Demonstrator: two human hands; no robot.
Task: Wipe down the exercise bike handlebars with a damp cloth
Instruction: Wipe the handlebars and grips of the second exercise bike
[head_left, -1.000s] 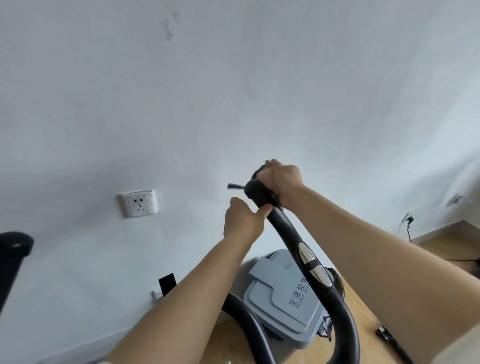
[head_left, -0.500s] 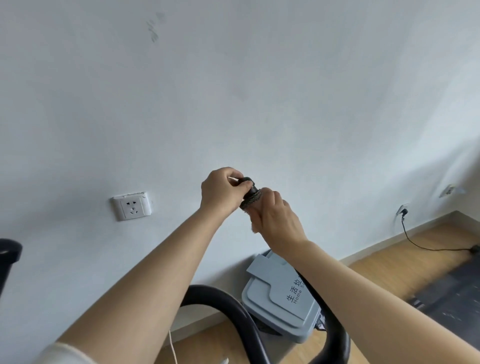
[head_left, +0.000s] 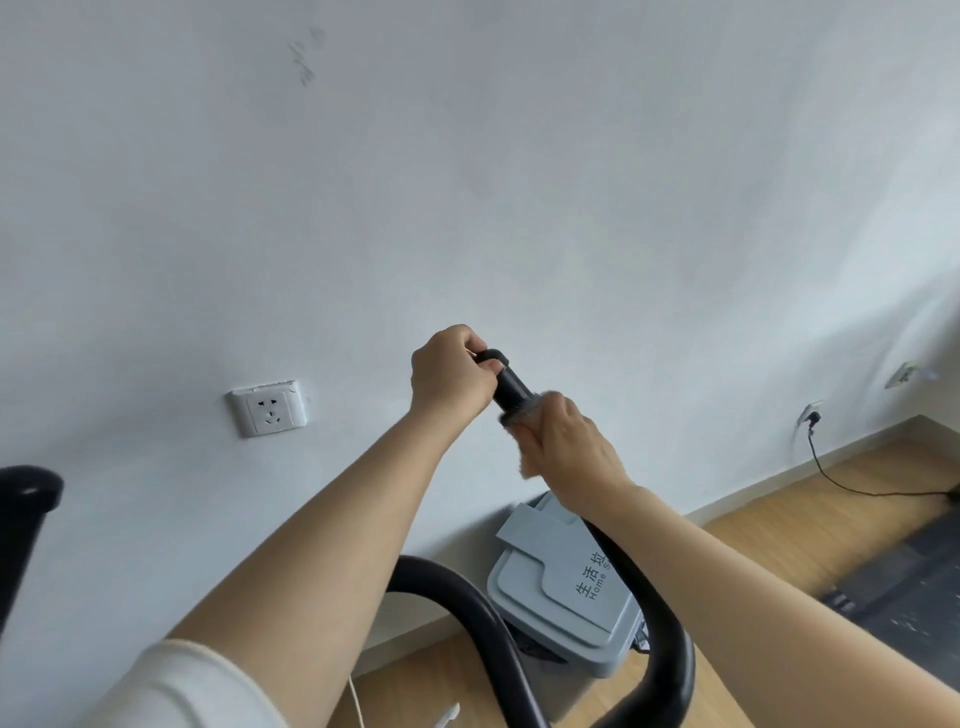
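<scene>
A pale wall (head_left: 519, 182) fills most of the view, plain but for a faint grey scuff (head_left: 306, 62) high up left of centre. A white socket (head_left: 269, 408) sits on it at left; a second outlet (head_left: 810, 414) at far right has a black cord (head_left: 852, 480) running down onto the wood floor (head_left: 779, 525). A grey bin (head_left: 566, 587) with printed lettering on its lid stands against the wall, and a dark mat (head_left: 893, 577) lies on the floor at right.

The black handlebar (head_left: 511, 387) rises in the middle, its tube looping down to the bottom edge. The left hand (head_left: 449, 376) is curled around the bar's top end, fingers pressed together in a fist. Just below it the right hand (head_left: 569, 441) grips the bar through the cloth (head_left: 519, 415), fingers wrapped closed; the grey cloth shows as a fringe at the top of the fist and a blurred flap hanging to its left. Another black bar end (head_left: 23, 499) shows at the left edge.
</scene>
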